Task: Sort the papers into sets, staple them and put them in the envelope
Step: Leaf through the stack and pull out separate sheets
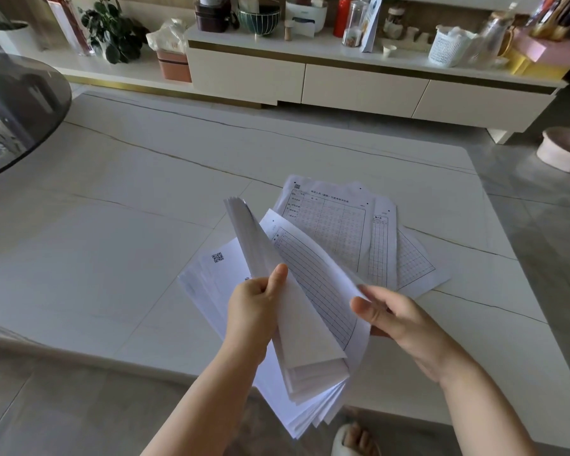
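White paper everywhere here: nearest the camera, over the table's (96, 258) front edge, the left hand (254, 311) grips a thick stack (310, 383), thumb on top, peeling a bunch of sheets up so they stand almost upright, while the right hand (392, 317) pinches the lower edge of one gridded sheet (316, 274) in the opened gap. A bit further back a few more printed forms (359, 232) lie fanned out flat on the pale marble-look tabletop, and past that there's a long low cabinet (359, 83) cluttered with jars, a plant (112, 31) and baskets.
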`<state>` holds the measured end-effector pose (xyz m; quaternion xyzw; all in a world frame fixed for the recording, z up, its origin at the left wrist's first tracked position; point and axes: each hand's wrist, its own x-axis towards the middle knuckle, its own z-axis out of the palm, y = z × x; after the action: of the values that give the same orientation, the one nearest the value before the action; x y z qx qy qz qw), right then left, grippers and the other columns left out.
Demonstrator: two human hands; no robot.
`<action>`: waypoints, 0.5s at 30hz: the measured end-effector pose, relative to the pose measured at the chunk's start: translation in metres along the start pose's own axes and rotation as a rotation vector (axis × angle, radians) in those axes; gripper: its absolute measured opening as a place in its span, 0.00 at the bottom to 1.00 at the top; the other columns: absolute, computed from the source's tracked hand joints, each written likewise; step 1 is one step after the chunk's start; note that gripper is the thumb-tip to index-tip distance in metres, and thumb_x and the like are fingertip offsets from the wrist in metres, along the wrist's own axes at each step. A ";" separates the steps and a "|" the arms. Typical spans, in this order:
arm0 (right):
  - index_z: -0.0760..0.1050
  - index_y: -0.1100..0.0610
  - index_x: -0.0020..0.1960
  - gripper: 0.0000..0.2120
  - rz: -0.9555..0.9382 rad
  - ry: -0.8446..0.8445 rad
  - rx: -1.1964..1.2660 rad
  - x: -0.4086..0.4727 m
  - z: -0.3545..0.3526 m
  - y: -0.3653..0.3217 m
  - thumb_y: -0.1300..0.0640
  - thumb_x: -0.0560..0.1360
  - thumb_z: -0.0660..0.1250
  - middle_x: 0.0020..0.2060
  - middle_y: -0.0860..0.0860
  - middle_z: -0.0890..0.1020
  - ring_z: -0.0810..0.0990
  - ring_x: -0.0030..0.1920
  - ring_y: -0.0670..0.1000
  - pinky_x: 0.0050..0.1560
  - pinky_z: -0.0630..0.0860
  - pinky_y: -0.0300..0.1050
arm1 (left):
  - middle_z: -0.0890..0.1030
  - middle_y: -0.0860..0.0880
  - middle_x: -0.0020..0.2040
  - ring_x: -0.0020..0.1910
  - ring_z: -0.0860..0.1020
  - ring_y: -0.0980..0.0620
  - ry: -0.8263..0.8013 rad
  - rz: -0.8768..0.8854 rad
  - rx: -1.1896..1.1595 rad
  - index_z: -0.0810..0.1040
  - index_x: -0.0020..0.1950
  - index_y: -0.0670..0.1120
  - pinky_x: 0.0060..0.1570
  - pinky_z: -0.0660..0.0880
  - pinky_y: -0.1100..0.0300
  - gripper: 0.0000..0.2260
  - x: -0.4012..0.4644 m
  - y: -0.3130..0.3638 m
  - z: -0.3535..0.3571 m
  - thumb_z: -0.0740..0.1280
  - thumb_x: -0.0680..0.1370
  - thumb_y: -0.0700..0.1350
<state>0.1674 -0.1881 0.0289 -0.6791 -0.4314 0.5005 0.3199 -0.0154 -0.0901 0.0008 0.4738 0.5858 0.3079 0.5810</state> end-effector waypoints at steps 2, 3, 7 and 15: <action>0.79 0.49 0.55 0.28 -0.014 0.074 -0.029 0.003 0.000 0.005 0.31 0.64 0.70 0.51 0.54 0.82 0.79 0.55 0.52 0.57 0.77 0.48 | 0.68 0.46 0.34 0.33 0.66 0.50 -0.013 -0.002 0.004 0.72 0.37 0.45 0.36 0.62 0.58 0.17 0.002 -0.003 0.000 0.65 0.76 0.58; 0.80 0.51 0.53 0.21 -0.028 0.171 -0.067 0.006 0.000 0.009 0.37 0.69 0.70 0.47 0.56 0.83 0.80 0.51 0.56 0.55 0.78 0.53 | 0.69 0.46 0.34 0.33 0.67 0.51 -0.017 -0.005 0.008 0.73 0.37 0.45 0.37 0.64 0.58 0.17 0.003 -0.004 -0.001 0.66 0.76 0.57; 0.75 0.64 0.42 0.22 -0.002 0.461 -0.180 0.015 -0.004 0.020 0.43 0.70 0.65 0.37 0.65 0.79 0.78 0.41 0.67 0.45 0.78 0.64 | 0.71 0.46 0.34 0.33 0.69 0.51 -0.014 -0.002 0.031 0.74 0.37 0.45 0.38 0.65 0.58 0.16 0.006 -0.006 -0.002 0.67 0.76 0.57; 0.77 0.64 0.41 0.22 -0.166 0.354 -0.073 0.005 0.003 0.001 0.43 0.70 0.73 0.29 0.50 0.69 0.66 0.31 0.48 0.35 0.63 0.42 | 0.68 0.47 0.34 0.33 0.65 0.51 -0.019 0.013 0.025 0.71 0.33 0.39 0.38 0.60 0.57 0.23 0.005 -0.006 -0.003 0.67 0.76 0.56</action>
<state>0.1653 -0.1837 0.0249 -0.7297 -0.4406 0.3294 0.4061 -0.0192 -0.0872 -0.0056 0.4876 0.5809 0.3000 0.5786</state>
